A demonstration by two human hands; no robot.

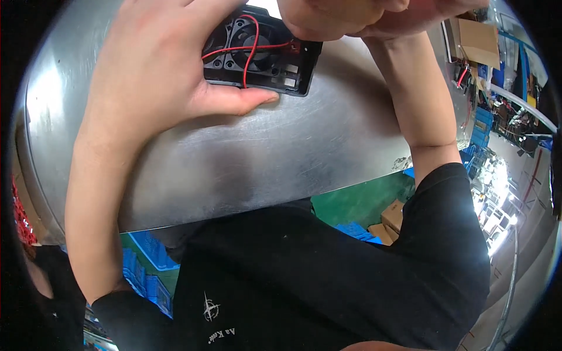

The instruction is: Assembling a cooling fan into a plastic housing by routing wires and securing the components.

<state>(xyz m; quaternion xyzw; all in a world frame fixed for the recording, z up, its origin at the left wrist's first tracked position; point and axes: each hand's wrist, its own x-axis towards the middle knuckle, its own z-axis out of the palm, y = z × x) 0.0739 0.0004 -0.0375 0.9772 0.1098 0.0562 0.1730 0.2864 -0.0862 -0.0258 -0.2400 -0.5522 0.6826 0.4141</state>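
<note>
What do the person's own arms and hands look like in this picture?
The left hand and right hand are bare, as are the forearms; no gloves, watch or bracelet show. Plain black sleeves end around the elbows, with no markings visible on them. The picture's upper edge cuts off part of both hands.

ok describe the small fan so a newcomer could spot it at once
At the shiny metal table, find the black housing held by the left hand. Inside it sits the fan, dark and round; its hub and blades, crossed by red wire, set it apart from the housing's straight walls.
</note>
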